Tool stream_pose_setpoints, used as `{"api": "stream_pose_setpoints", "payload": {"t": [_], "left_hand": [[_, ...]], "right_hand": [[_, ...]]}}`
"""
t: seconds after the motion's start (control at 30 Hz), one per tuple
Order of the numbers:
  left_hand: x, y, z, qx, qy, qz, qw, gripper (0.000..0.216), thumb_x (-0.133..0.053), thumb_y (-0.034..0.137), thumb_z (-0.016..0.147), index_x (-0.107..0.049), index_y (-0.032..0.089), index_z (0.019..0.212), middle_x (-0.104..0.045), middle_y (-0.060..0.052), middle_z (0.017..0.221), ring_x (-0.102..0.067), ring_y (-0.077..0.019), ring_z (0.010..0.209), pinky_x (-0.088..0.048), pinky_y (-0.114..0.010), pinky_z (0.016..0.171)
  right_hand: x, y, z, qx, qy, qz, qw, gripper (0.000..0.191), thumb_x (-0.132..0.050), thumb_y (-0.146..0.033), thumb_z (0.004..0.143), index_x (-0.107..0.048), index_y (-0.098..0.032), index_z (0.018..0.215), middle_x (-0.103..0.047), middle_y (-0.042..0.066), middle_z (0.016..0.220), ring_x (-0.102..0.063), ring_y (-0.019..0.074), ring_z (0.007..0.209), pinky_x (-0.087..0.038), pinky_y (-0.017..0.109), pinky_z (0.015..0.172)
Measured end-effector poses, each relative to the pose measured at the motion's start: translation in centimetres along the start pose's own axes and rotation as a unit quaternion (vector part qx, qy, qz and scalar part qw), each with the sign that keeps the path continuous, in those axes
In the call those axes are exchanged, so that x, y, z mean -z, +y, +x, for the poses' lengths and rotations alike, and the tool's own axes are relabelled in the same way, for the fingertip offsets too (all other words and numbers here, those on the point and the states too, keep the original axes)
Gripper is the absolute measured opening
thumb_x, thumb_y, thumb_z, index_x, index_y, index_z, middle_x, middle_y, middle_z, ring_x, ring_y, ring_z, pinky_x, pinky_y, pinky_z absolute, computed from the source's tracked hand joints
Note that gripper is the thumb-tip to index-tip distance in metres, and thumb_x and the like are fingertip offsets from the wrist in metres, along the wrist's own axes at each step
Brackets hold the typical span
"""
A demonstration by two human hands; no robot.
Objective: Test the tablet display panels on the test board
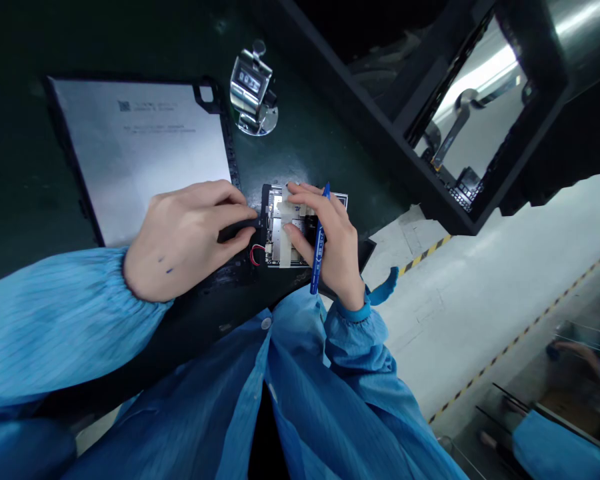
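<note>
A small circuit board assembly (274,230) with a strip of pale tape lies near the table's front edge. My left hand (195,230) is closed in a pinch on a black cable plug (247,225) at the board's left edge. Whether the plug is fully seated there I cannot tell. Just below it, thin red and white wires (254,255) curl out from the board. My right hand (333,237) rests its fingertips on the board and tape, with a blue marker pen (319,250) tucked between its fingers. Part of the board is hidden under that hand.
A flat silver panel (145,153) in a black frame lies at the left. Behind the board stands a metal tally counter (251,87). At the upper right is a black frame (425,127) with a mirror-like surface. Other people in blue (560,443) sit across the floor at the far right.
</note>
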State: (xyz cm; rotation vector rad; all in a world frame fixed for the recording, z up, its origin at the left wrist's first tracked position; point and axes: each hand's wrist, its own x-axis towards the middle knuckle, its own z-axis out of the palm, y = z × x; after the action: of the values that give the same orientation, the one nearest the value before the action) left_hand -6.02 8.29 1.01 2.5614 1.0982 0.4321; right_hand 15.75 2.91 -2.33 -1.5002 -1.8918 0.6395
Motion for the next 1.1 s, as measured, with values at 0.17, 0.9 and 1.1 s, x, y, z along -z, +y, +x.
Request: {"api": "stream_pose_setpoints", "payload": {"t": [0.17, 0.9, 1.1], "left_hand": [[-0.2, 0.0, -0.1, -0.005, 0.003, -0.001, 1.000, 0.023, -0.053, 0.022, 0.094, -0.076, 0.024, 0.095, -0.075, -0.002, 0.097, -0.071, -0.0221, 0.084, -0.054, -0.034, 0.065], [-1.5, 0.1, 0.3, -0.054, 0.033, 0.033, 0.997, 0.023, -0.052, 0.019, 0.092, -0.074, 0.014, 0.087, -0.074, -0.010, 0.093, -0.070, -0.0253, 0.079, -0.053, -0.036, 0.060], [-2.5, -0.4, 0.1, -0.040, 0.038, 0.015, 0.998, 0.024, -0.052, 0.024, 0.094, -0.073, 0.013, 0.089, -0.073, -0.012, 0.094, -0.070, -0.0264, 0.081, -0.054, -0.036, 0.064]], "right_hand": [[0.0, 0.0, 0.0, 0.008, 0.005, 0.002, 1.000, 0.023, -0.051, -0.028, 0.100, -0.057, -0.028, 0.122, -0.065, 0.003, 0.137, -0.054, 0.0218, 0.136, -0.041, 0.047, 0.118], [-1.7, -2.2, 1.2, -0.105, 0.079, -0.016, 0.991, 0.031, -0.067, -0.035, 0.088, -0.056, -0.024, 0.114, -0.068, 0.003, 0.113, -0.062, 0.0257, 0.106, -0.045, 0.044, 0.098], [-2.2, -2.0, 1.0, -0.102, 0.165, 0.098, 0.976, 0.034, -0.066, -0.032, 0.090, -0.053, -0.024, 0.120, -0.067, 0.005, 0.121, -0.062, 0.0224, 0.115, -0.046, 0.041, 0.103]]}}
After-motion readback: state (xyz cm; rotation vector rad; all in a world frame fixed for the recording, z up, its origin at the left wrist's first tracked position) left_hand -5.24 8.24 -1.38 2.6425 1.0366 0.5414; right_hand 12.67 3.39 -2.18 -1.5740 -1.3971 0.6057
